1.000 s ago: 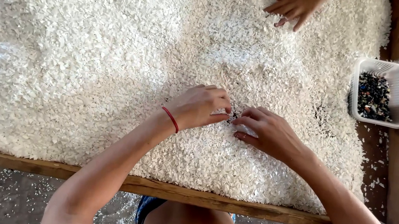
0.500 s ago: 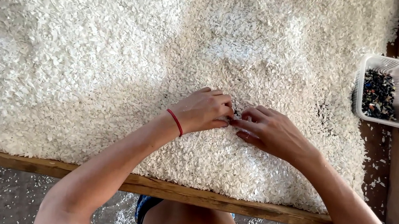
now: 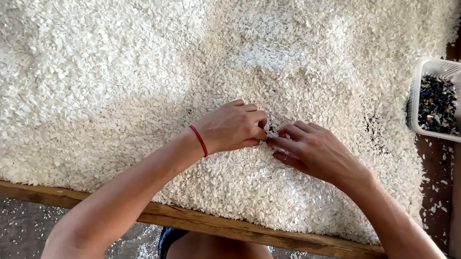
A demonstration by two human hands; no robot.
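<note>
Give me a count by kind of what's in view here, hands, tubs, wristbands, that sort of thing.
Hands: 2, left hand and right hand
White plastic tub of dark bits: 1
Red wristband: 1
Wooden-framed table spread with white flakes: 1
Total: 5

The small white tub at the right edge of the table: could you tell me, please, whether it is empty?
Not empty: the white tub stands upright and holds a layer of dark bits across its bottom.

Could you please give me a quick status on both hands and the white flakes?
Left hand and right hand fingertip to fingertip on the white flakes, grip unclear. Small dark bits between fingertips. White tub of dark pieces at right. Nothing in the way.
</note>
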